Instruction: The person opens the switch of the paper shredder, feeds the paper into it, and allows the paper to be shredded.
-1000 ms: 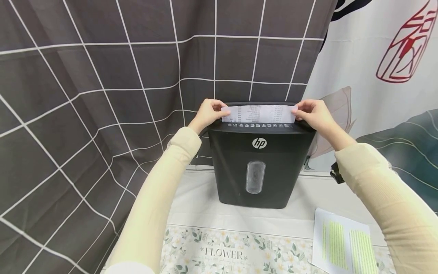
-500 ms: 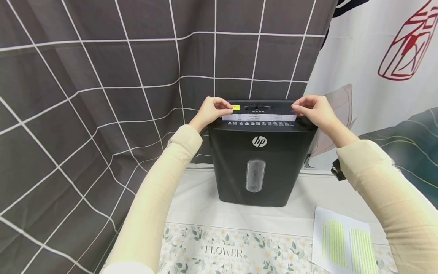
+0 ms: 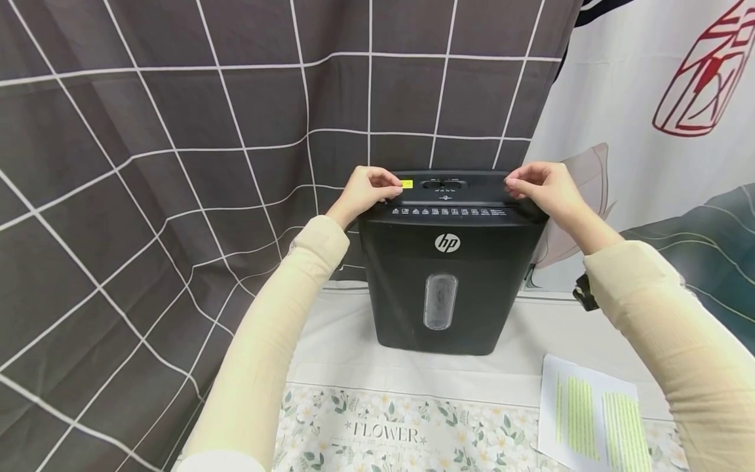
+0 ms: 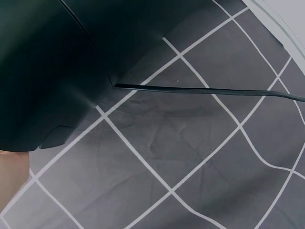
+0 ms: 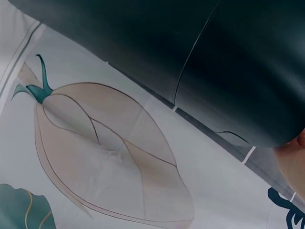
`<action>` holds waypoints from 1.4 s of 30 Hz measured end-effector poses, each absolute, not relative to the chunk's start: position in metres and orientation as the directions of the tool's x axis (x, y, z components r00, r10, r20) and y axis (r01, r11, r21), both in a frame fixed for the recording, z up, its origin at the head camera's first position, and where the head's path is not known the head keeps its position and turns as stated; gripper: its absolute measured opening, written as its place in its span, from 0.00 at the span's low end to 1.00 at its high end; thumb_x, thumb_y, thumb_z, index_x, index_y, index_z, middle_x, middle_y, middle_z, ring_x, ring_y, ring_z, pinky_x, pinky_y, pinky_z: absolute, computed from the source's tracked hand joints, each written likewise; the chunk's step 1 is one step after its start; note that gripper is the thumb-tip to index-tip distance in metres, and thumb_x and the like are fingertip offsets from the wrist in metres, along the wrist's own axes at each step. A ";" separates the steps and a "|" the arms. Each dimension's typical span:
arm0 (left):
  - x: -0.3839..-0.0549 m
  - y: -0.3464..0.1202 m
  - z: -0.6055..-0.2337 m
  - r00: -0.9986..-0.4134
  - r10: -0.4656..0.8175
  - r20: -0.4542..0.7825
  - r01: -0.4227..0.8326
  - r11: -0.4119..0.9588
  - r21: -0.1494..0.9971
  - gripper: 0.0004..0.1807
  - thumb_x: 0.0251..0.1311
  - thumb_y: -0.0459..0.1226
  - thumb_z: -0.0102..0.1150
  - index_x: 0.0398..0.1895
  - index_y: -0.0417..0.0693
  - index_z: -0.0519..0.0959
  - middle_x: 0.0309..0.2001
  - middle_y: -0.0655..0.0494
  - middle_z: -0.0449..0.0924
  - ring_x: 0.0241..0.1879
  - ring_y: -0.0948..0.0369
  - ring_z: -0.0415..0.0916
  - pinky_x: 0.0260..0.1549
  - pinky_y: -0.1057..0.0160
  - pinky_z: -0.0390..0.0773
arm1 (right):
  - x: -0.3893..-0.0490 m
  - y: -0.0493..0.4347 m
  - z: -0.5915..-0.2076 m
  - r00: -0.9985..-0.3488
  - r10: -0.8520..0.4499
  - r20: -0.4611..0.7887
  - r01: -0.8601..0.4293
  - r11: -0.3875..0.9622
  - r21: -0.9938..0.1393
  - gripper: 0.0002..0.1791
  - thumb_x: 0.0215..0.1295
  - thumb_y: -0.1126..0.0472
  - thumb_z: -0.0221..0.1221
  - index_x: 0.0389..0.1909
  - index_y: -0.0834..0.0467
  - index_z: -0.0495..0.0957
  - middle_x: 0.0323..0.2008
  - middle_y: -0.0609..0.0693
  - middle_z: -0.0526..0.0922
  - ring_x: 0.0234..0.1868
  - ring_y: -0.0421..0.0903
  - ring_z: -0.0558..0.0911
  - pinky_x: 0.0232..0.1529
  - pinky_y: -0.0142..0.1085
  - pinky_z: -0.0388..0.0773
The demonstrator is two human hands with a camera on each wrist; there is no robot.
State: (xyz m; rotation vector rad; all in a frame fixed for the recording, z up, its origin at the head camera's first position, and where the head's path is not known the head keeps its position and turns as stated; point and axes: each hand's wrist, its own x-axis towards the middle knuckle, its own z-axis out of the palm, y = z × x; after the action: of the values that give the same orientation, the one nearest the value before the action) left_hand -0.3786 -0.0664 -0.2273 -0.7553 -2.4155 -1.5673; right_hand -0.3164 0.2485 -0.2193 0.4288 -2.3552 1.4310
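A black HP paper shredder (image 3: 407, 275) stands upright in the middle of the head view, with an oval window (image 3: 440, 301) in its front. No paper shows above its feed slot. At the left end of its top is my left hand (image 3: 368, 189), fingers loosely bent beside a yellow label (image 3: 407, 184). My right hand (image 3: 542, 187) is at the right end, thumb near the fingertips and nothing seen between them. Both wrist views show mostly the shredder's dark sides (image 4: 57, 62), with only a small part of each hand at the edge.
Printed sheets with green-highlighted text (image 3: 590, 413) lie at the front right on a floral mat (image 3: 360, 406). A dark grid-patterned curtain (image 3: 236, 131) hangs behind and to the left. From the shredder's left side runs a black cord (image 4: 205, 90). A white patterned cloth (image 3: 625, 98) hangs at right.
The printed paper, held by both hands a second ago, has sunk down into the shredder's slot and is out of sight. Both hands have let go and stay above the top.
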 end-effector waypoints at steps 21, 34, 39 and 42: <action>-0.370 -0.064 -0.226 -0.846 0.363 0.390 0.485 0.219 0.847 0.18 0.57 0.30 0.61 0.51 0.32 0.77 0.42 0.33 0.81 0.26 0.68 0.80 0.28 0.72 0.79 | -0.310 0.252 -0.218 -0.885 -0.107 0.453 -0.465 0.245 -0.851 0.09 0.62 0.70 0.58 0.34 0.53 0.81 0.26 0.35 0.85 0.28 0.31 0.84 0.31 0.21 0.79; -0.334 -0.028 -0.233 -0.757 0.499 0.422 0.508 0.043 0.860 0.18 0.57 0.28 0.61 0.51 0.31 0.76 0.38 0.42 0.84 0.29 0.64 0.81 0.33 0.67 0.81 | -0.292 0.248 -0.227 -0.832 -0.194 0.519 -0.513 -0.085 -0.854 0.11 0.61 0.76 0.54 0.39 0.62 0.82 0.33 0.46 0.87 0.34 0.38 0.86 0.36 0.26 0.81; -0.321 -0.018 -0.237 -0.733 0.526 0.431 0.517 0.020 0.855 0.18 0.56 0.28 0.61 0.51 0.32 0.77 0.40 0.41 0.84 0.31 0.63 0.81 0.36 0.65 0.81 | -0.281 0.246 -0.234 -0.826 -0.209 0.523 -0.505 -0.137 -0.852 0.12 0.62 0.77 0.53 0.42 0.64 0.80 0.37 0.48 0.87 0.38 0.40 0.86 0.40 0.28 0.81; -0.314 -0.015 -0.239 -0.722 0.510 0.467 0.533 -0.020 0.846 0.17 0.57 0.28 0.60 0.50 0.31 0.76 0.41 0.39 0.83 0.32 0.61 0.82 0.36 0.64 0.82 | -0.273 0.247 -0.238 -0.820 -0.203 0.535 -0.507 -0.176 -0.844 0.13 0.63 0.78 0.51 0.44 0.66 0.79 0.38 0.49 0.87 0.38 0.42 0.86 0.42 0.29 0.81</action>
State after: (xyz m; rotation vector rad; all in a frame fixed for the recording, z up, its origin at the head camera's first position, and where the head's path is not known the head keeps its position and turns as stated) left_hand -0.3141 -0.0151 -0.2394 -1.1635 -2.1855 -1.9035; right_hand -0.2734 0.2474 -0.2375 0.8259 -1.8643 2.1015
